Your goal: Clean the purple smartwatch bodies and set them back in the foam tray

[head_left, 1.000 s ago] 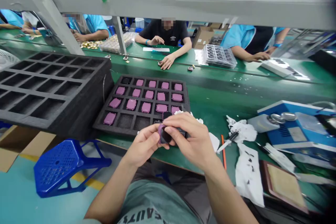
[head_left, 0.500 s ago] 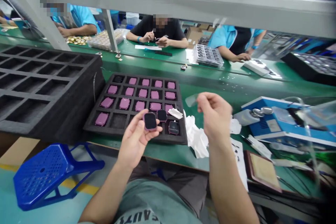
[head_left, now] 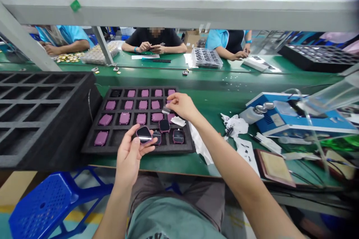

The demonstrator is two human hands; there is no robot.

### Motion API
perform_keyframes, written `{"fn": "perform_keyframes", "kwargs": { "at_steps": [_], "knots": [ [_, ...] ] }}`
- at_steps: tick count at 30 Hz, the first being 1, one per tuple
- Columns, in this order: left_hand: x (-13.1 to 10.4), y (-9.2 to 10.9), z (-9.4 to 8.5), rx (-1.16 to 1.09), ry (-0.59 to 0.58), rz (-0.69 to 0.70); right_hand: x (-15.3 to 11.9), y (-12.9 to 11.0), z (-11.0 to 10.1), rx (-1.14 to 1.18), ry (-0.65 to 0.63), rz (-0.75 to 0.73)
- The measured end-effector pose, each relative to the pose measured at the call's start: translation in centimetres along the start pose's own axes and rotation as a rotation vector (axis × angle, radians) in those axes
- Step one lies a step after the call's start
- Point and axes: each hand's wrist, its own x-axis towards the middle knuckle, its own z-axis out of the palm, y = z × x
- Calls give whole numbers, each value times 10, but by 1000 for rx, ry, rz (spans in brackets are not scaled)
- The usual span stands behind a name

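Observation:
My left hand (head_left: 131,153) grips a purple-framed watch body (head_left: 144,134), its dark screen facing up with a bright reflection across it, over the front of a black foam tray (head_left: 92,148). Thumb and fingers of my right hand (head_left: 179,105) are pinched on a small clear film (head_left: 166,110) above the tray's right part. Several purple watch cases (head_left: 124,118) lie in the tray's compartments. Another dark-screened watch (head_left: 164,126) rests on the dividers between my hands, and one more (head_left: 178,136) sits in the front right compartment. A crumpled white tissue (head_left: 178,121) lies beside them.
A tall black foam block (head_left: 70,119) stands at the left. To the right are a blue machine (head_left: 294,114), a dispenser bottle (head_left: 251,115), papers and a brown pad (head_left: 275,168). Across the bench several people work behind a grey beam (head_left: 168,11). A blue stool (head_left: 45,205) is at the lower left.
My right hand has moved left with the film, from the tray's right side to above it. The left hand still holds the watch body, now tilted. The camera view has shifted.

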Motion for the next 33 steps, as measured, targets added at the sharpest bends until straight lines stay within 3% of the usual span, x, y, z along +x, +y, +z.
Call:
{"fn": "perform_keyframes", "kwargs": {
  "at_steps": [3, 5, 8, 11, 14, 16, 20, 24, 29, 33],
  "knots": [
    [-4, 2, 1, 21, -38, -17, 2, -9, 1, -129, 20, -49],
    [-6, 2, 4, 48, -100, -38, -10, -8, -10, -187, 100, -94],
    [-6, -1, 15, 84, -212, -86, -51, 14, -46, -229, 372, -117],
    [1, -11, 33, 120, -315, -129, -113, 51, -84, -288, 607, 131],
    [14, -23, 54, 186, -454, -145, -169, 80, -95, -477, 523, 561],
    [22, -29, 67, 256, -529, -124, -187, 90, -88, -536, 442, 704],
    [34, -34, 85, 416, -578, 6, -183, 93, -66, -566, 356, 791],
    [39, -35, 87, 494, -584, 36, -166, 92, -59, -578, 275, 824],
    [41, -41, 78, 562, -613, 54, -166, 92, -67, -571, 232, 849],
    [40, -45, 72, 630, -621, 113, -180, 86, -91, -573, 245, 873]
  ]
}}
